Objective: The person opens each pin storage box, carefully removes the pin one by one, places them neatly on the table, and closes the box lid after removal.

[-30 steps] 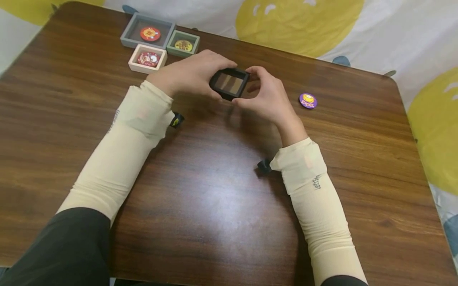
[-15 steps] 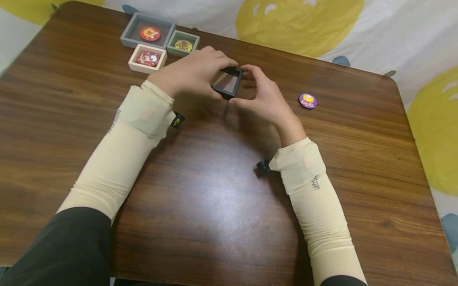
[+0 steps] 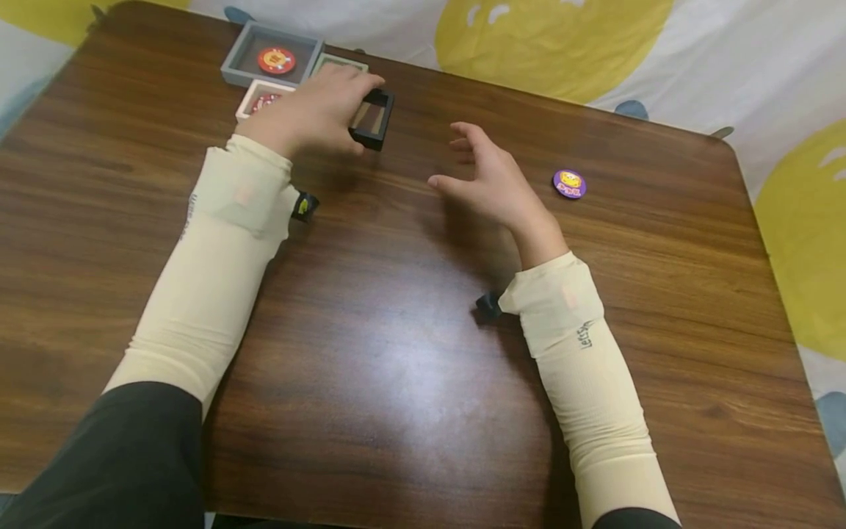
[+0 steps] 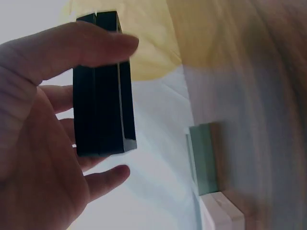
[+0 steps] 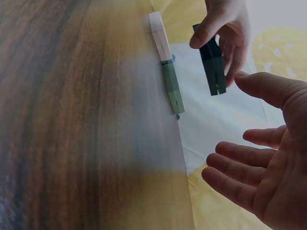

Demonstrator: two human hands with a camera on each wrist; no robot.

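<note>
My left hand (image 3: 307, 110) pinches a black square frame box (image 3: 368, 138) with a see-through middle, thumb on one side and fingers on the other. In the left wrist view the black frame box (image 4: 98, 110) stands edge-on, with a seam along its side. It hangs above the table, close to the right of the small boxes at the back left. My right hand (image 3: 496, 176) is held apart from it with fingers spread, nothing in its grasp; the right wrist view shows the bare palm (image 5: 283, 177). A round purple badge (image 3: 569, 184) lies to the right of this hand.
At the back left sit a grey box (image 3: 246, 77) with a red badge (image 3: 275, 60) in it, a green box (image 3: 344, 62) and a pale pink box (image 3: 244, 110) holding a dark red badge (image 3: 264, 101), both partly covered by my left hand. A patterned cloth (image 3: 667, 66) hangs behind the table.
Both hands were at the black frame box; the right hand has let go and stays almost in place. My left hand has carried the box left and back, toward the small boxes.
</note>
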